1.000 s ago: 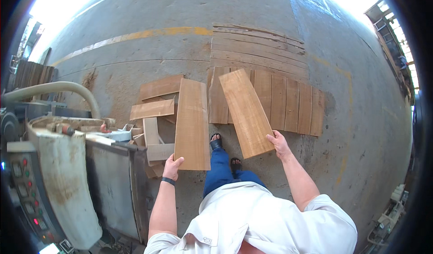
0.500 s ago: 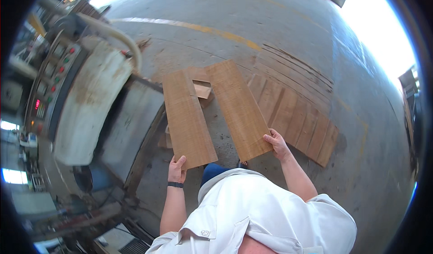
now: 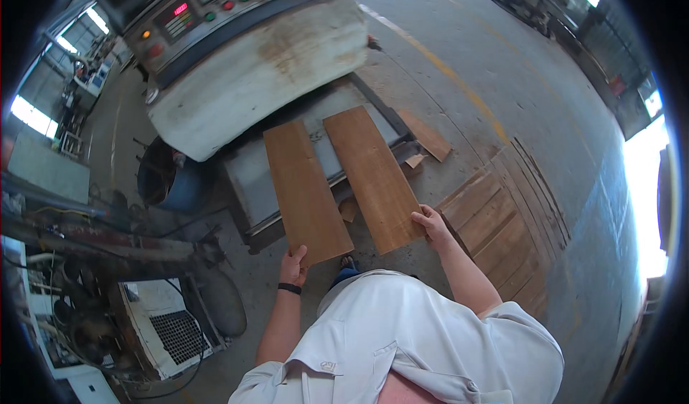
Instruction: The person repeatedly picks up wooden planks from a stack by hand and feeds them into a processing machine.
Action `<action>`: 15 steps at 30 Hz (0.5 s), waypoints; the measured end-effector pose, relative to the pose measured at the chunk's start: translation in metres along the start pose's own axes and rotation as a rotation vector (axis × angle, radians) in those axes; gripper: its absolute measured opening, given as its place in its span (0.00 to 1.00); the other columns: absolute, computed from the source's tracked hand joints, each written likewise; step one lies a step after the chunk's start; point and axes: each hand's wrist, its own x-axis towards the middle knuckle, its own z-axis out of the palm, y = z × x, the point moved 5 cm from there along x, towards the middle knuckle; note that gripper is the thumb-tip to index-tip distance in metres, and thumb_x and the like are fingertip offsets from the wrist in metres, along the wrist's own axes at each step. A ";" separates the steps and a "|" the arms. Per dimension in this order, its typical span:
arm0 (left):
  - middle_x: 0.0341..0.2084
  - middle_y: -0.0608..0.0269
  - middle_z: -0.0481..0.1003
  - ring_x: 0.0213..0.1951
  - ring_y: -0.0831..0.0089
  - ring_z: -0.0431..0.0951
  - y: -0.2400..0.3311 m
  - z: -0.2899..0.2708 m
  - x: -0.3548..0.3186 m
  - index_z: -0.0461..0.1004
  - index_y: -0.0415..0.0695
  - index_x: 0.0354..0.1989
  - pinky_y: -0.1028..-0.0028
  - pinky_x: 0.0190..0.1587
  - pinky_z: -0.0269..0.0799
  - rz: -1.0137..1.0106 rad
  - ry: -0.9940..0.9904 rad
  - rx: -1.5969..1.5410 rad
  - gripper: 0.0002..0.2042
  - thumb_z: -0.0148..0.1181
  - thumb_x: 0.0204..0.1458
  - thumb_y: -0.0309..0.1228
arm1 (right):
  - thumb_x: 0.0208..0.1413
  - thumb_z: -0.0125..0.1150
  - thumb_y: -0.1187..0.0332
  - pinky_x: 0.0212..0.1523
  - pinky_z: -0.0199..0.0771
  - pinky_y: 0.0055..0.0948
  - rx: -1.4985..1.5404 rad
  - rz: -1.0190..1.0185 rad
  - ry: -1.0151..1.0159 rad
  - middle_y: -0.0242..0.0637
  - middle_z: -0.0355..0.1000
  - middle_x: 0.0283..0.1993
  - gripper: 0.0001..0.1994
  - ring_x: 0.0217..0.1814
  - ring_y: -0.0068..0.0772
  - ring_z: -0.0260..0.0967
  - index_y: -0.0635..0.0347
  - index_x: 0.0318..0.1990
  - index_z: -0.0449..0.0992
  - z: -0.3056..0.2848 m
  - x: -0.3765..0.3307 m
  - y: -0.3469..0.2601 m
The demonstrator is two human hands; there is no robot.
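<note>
A: What's in the hands?

B: Two wood boards, one each. Left hand [image 3: 293,264] grips the near end of the left board [image 3: 305,191], fingers curled round its edge. Right hand [image 3: 433,224] pinches the near corner of the right board [image 3: 373,176], thumb on top.

A: Where do the boards sit?

B: Side by side w/ a narrow gap, held up, far ends out over the flat metal bed [image 3: 247,181] of a big machine [image 3: 258,66]. That has a worn white cover & a control panel [image 3: 215,5] w/ buttons.

A: Anything else?

B: More boards in a row on the concrete floor [image 3: 502,224], right of the person. Wood scraps [image 3: 423,135] lie by the bed.
</note>
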 end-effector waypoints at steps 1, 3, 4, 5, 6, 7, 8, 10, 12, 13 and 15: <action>0.48 0.60 0.77 0.47 0.67 0.80 0.001 -0.004 0.003 0.67 0.40 0.58 0.67 0.48 0.79 -0.001 0.005 0.003 0.22 0.66 0.55 0.28 | 0.56 0.69 0.64 0.53 0.71 0.28 -0.015 0.009 -0.004 0.31 0.76 0.48 0.22 0.50 0.24 0.74 0.61 0.55 0.71 0.008 0.011 0.005; 0.48 0.61 0.76 0.46 0.67 0.80 0.006 -0.015 0.015 0.67 0.41 0.58 0.68 0.46 0.79 -0.001 0.017 -0.003 0.23 0.66 0.55 0.29 | 0.55 0.71 0.64 0.52 0.70 0.27 0.024 0.029 -0.014 0.32 0.76 0.48 0.22 0.48 0.25 0.73 0.63 0.54 0.74 0.027 0.039 0.014; 0.48 0.60 0.77 0.45 0.67 0.80 0.007 -0.025 0.024 0.68 0.40 0.58 0.69 0.44 0.78 -0.023 0.039 0.008 0.23 0.67 0.55 0.29 | 0.55 0.71 0.64 0.52 0.70 0.27 0.016 0.035 -0.025 0.32 0.76 0.48 0.22 0.48 0.25 0.73 0.63 0.54 0.74 0.042 0.052 0.015; 0.47 0.60 0.77 0.44 0.67 0.80 0.008 -0.034 0.034 0.69 0.39 0.57 0.69 0.43 0.78 -0.045 0.059 0.019 0.23 0.68 0.54 0.29 | 0.54 0.71 0.65 0.52 0.70 0.28 -0.038 0.034 0.001 0.33 0.77 0.48 0.22 0.48 0.26 0.74 0.63 0.54 0.74 0.055 0.064 0.016; 0.47 0.60 0.77 0.44 0.67 0.80 0.009 -0.043 0.044 0.69 0.39 0.57 0.69 0.43 0.78 -0.044 0.071 0.011 0.23 0.68 0.54 0.29 | 0.54 0.71 0.65 0.51 0.71 0.29 -0.093 0.036 0.027 0.33 0.77 0.48 0.23 0.48 0.27 0.74 0.63 0.55 0.74 0.066 0.077 0.018; 0.47 0.60 0.77 0.44 0.68 0.80 0.008 -0.045 0.053 0.69 0.38 0.57 0.69 0.42 0.77 -0.067 0.071 0.013 0.23 0.68 0.54 0.30 | 0.54 0.71 0.65 0.51 0.71 0.29 -0.098 0.039 0.028 0.33 0.77 0.48 0.23 0.48 0.27 0.74 0.63 0.55 0.74 0.072 0.088 0.018; 0.47 0.59 0.76 0.43 0.68 0.80 0.007 -0.048 0.060 0.68 0.38 0.57 0.69 0.41 0.76 -0.090 0.070 0.015 0.24 0.68 0.54 0.31 | 0.54 0.71 0.65 0.52 0.70 0.29 -0.199 0.057 0.034 0.34 0.76 0.49 0.23 0.49 0.28 0.73 0.63 0.56 0.73 0.077 0.100 0.019; 0.47 0.59 0.76 0.44 0.67 0.80 0.004 -0.043 0.068 0.69 0.38 0.57 0.69 0.42 0.76 -0.115 0.090 0.043 0.24 0.68 0.54 0.31 | 0.54 0.71 0.65 0.53 0.70 0.30 -0.304 0.079 0.055 0.35 0.76 0.50 0.24 0.51 0.28 0.73 0.63 0.57 0.73 0.073 0.115 0.021; 0.46 0.58 0.77 0.44 0.67 0.79 0.002 -0.040 0.071 0.69 0.38 0.56 0.70 0.42 0.76 -0.135 0.111 0.070 0.24 0.69 0.53 0.32 | 0.53 0.73 0.64 0.53 0.69 0.29 -0.374 0.038 0.082 0.35 0.77 0.47 0.24 0.49 0.30 0.73 0.63 0.56 0.74 0.069 0.125 0.018; 0.47 0.57 0.76 0.44 0.66 0.79 0.002 -0.039 0.071 0.68 0.37 0.57 0.69 0.43 0.77 -0.126 0.117 0.097 0.26 0.69 0.53 0.33 | 0.53 0.73 0.64 0.53 0.69 0.29 -0.378 0.039 0.085 0.35 0.77 0.47 0.24 0.49 0.30 0.73 0.63 0.56 0.74 0.067 0.128 0.018; 0.47 0.56 0.76 0.44 0.65 0.79 0.000 -0.039 0.070 0.66 0.36 0.58 0.69 0.43 0.77 -0.115 0.129 0.116 0.28 0.70 0.53 0.34 | 0.51 0.74 0.63 0.56 0.69 0.31 -0.533 0.002 0.124 0.40 0.73 0.55 0.29 0.54 0.32 0.71 0.62 0.59 0.71 0.064 0.131 0.010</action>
